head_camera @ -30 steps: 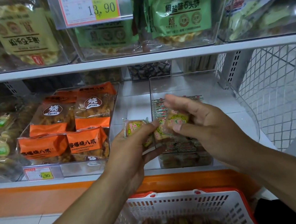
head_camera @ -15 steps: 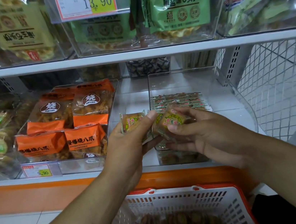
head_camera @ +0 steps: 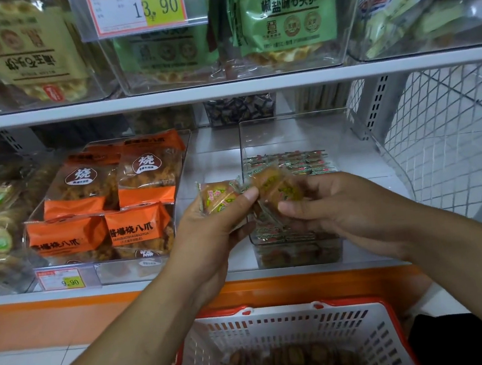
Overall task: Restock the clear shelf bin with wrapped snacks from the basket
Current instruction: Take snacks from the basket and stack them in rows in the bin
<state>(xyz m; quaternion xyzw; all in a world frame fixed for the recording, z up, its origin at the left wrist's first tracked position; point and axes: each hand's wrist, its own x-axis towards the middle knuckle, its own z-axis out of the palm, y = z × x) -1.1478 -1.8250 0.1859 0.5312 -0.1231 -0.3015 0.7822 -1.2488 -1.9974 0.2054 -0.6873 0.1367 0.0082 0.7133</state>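
Head view, frame centre: left hand (head_camera: 209, 232) pinches one clear-wrapped brown snack (head_camera: 219, 199); right hand (head_camera: 338, 212) clamps another (head_camera: 277, 188) over the clear plastic shelf bin (head_camera: 285, 133); lay each flat onto existing rows; white-and-red basket (head_camera: 282, 339) below holds more.

Both forearms are bare, with no sleeves, watch or rings showing. The left hand (head_camera: 209, 229) and right hand (head_camera: 344, 208) are ungloved. Dark clothing shows at 5 and 7 o'clock.

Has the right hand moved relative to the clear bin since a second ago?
Yes. The right hand, holding a wrapped snack, has dropped from over the clear bin's stacked snacks toward its front wall, nearer the basket.
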